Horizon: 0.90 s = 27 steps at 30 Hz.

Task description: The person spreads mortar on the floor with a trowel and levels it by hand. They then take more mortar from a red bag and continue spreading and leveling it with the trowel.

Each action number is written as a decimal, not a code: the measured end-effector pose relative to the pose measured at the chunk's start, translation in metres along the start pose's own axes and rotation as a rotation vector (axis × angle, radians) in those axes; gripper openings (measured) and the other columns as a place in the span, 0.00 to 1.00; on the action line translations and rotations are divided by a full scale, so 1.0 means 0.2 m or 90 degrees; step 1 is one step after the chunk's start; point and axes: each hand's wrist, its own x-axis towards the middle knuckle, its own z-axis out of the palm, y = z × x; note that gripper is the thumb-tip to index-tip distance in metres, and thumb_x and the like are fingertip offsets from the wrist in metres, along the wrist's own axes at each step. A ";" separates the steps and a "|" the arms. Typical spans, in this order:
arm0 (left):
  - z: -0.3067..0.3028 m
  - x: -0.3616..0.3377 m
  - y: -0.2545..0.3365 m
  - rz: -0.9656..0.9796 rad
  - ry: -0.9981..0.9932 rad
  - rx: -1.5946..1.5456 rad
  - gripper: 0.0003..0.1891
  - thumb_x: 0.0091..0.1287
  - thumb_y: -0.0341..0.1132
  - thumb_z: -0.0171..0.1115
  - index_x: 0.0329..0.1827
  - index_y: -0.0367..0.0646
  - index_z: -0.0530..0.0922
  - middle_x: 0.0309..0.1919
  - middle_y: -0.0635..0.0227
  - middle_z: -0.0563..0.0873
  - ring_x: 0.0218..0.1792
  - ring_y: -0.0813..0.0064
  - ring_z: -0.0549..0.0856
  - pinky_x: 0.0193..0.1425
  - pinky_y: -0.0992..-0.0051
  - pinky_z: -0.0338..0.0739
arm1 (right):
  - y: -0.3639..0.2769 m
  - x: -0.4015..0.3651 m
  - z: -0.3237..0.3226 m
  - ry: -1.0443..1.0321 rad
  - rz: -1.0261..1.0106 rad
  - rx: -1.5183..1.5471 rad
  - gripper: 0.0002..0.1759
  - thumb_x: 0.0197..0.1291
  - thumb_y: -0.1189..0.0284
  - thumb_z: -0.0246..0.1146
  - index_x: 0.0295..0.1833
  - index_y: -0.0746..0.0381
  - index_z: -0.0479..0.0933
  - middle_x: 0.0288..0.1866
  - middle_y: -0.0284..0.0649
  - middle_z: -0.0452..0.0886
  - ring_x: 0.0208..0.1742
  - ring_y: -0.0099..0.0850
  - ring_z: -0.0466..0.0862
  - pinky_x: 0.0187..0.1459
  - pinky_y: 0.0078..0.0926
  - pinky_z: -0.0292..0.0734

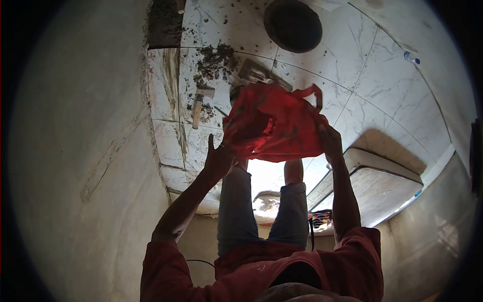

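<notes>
A red cloth-like bag with a loop handle is stretched between my two hands, above the tiled floor. My left hand holds its lower left edge, with one digit raised and the others partly hidden by the bag. At the right side, my right hand grips the bag's edge, its fingers bent against the fabric. Just beyond the bag lies a plastering trowel, partly covered. A hammer-like tool with a wooden handle rests on the floor to the left.
Dark rubble is scattered over the marbled tiles. A round dark basin stands farther ahead. To the right, a mattress lies low. A plastic bottle is near the far right wall. A bare plaster wall rises at left.
</notes>
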 end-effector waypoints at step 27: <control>0.26 -0.34 -0.48 -0.387 0.625 -0.604 0.10 0.56 0.31 0.65 0.39 0.39 0.76 0.35 0.59 0.81 0.35 0.61 0.82 0.41 0.68 0.77 | -0.40 0.32 0.78 -0.111 -0.334 -0.635 0.14 0.57 0.64 0.60 0.41 0.63 0.77 0.35 0.49 0.80 0.39 0.47 0.80 0.39 0.38 0.74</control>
